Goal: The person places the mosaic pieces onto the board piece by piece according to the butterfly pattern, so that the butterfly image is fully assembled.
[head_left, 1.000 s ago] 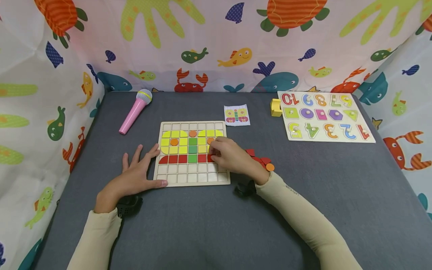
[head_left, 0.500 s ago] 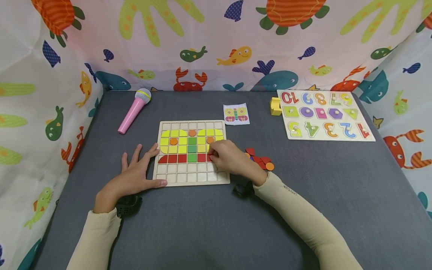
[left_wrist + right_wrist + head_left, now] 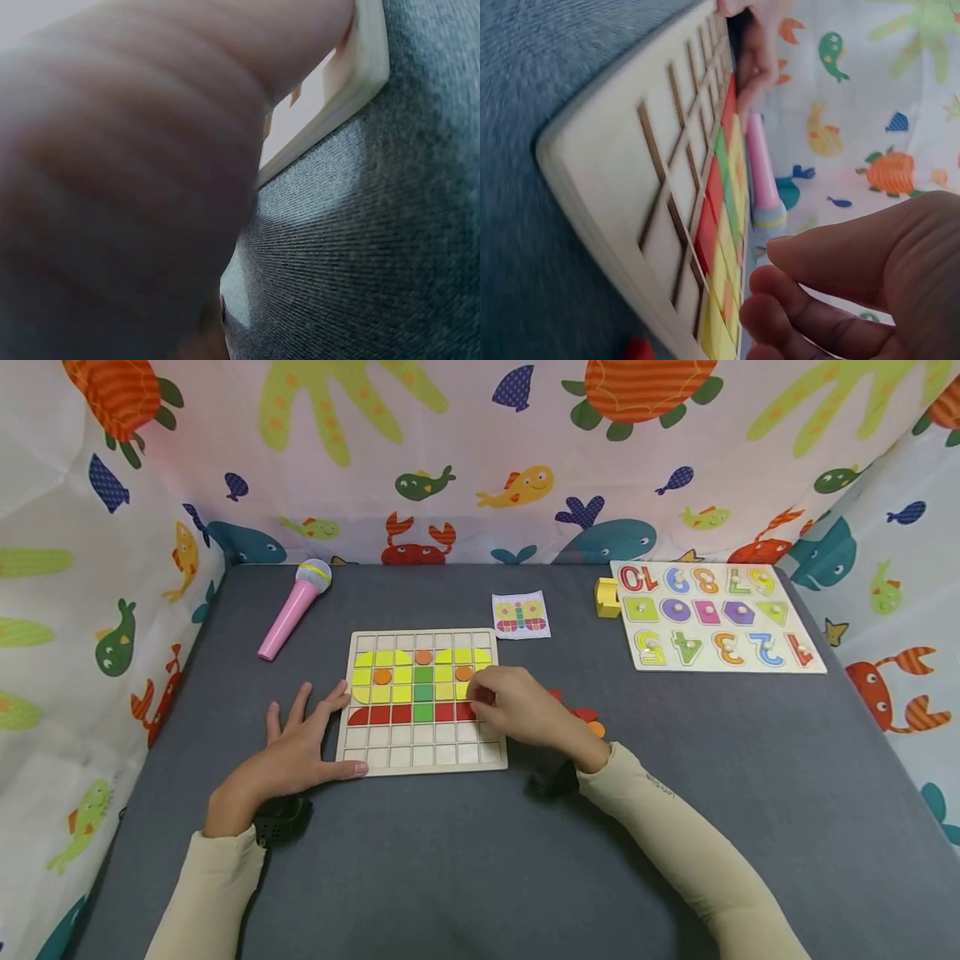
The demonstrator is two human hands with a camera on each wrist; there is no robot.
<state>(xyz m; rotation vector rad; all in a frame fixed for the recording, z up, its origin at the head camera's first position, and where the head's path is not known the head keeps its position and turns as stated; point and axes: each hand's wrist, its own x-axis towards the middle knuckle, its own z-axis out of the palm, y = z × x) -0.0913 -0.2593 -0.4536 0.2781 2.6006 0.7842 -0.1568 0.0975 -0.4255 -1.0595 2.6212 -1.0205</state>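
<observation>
A wooden grid board (image 3: 422,762) lies on the table, with yellow, green, orange and red flat pieces set in its squares. My left hand (image 3: 292,756) is spread at its left side, thumb on the near left corner and fingertips at the edge. In the left wrist view that hand covers much of the frame beside the board's corner (image 3: 367,71). Over the board's right part, my right hand (image 3: 525,706) has curled fingers at the end of the red row (image 3: 444,712). From the right wrist, thumb and fingertips (image 3: 763,319) are close together; I cannot tell whether they pinch a piece.
Loose red pieces and an orange disc (image 3: 596,729) lie right of the board, partly behind my right hand. Behind stand a picture card (image 3: 521,615), a pink toy microphone (image 3: 288,616), a yellow block (image 3: 607,598) and a number puzzle (image 3: 723,652). A patterned curtain (image 3: 450,435) surrounds the table.
My right hand stays at the red row, its fingertips shifting only slightly. More of the loose pieces is hidden behind it than half a second ago. The left hand keeps its place.
</observation>
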